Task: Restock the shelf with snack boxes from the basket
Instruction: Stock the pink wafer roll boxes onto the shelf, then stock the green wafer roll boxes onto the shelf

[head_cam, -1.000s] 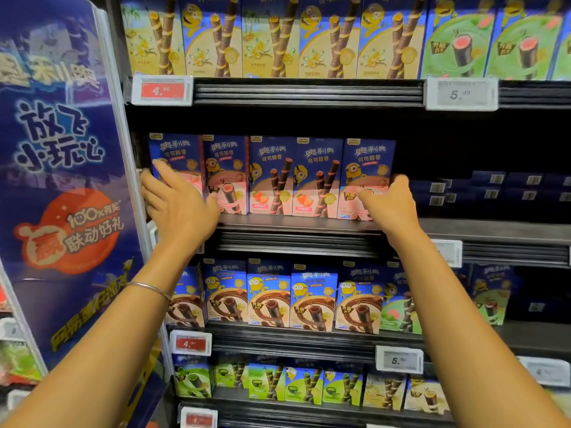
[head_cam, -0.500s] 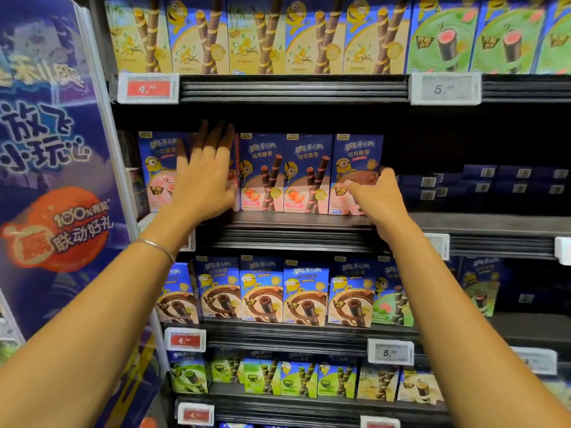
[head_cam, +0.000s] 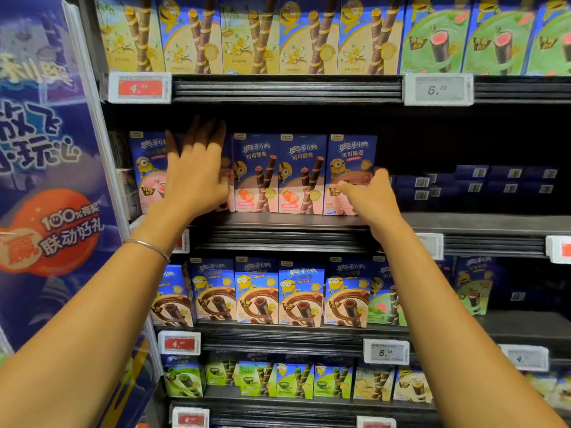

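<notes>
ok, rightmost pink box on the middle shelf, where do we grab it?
Rightmost pink box: I'd take its right edge, coming from the right. That side faces bare shelf; the left side sits against the neighbouring box. It stands upright, so thumb on the front, fingers round the side.

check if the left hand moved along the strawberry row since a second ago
Yes. The left hand moved right: it was directly below the red price tag; now it sits well right of that tag, flat on the box fronts.
</notes>
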